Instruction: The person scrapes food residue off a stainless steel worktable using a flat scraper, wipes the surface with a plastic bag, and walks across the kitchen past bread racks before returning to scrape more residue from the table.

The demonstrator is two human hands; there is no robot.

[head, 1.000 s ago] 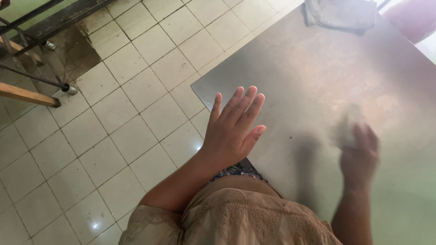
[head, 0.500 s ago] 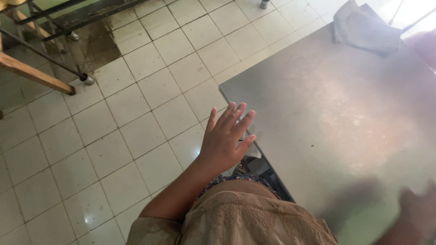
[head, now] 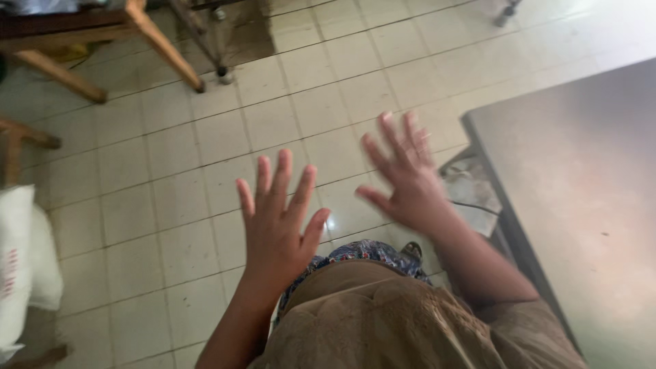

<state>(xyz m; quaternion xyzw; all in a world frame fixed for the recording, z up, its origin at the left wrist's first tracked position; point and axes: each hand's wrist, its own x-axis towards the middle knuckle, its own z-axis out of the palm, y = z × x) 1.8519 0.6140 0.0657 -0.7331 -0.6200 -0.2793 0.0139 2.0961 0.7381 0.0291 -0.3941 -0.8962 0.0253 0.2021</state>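
My left hand (head: 279, 220) is held out over the tiled floor (head: 171, 171), fingers spread, palm down, holding nothing. My right hand (head: 403, 176) is also spread and empty, slightly blurred, just left of the corner of the steel table (head: 581, 205). Neither hand touches anything. Below them I see my brown garment (head: 383, 321) and a patterned cloth (head: 362, 253) at my waist.
Wooden furniture legs (head: 164, 48) stand at the top left with a metal frame leg (head: 219, 68) beside them. A white sack (head: 20, 266) sits at the left edge. A crumpled pale object (head: 471, 191) lies under the table's corner.
The view has swung left, away from the table. My left hand has come off the table edge, and my right hand has come up beside it. Both now hover over the floor.
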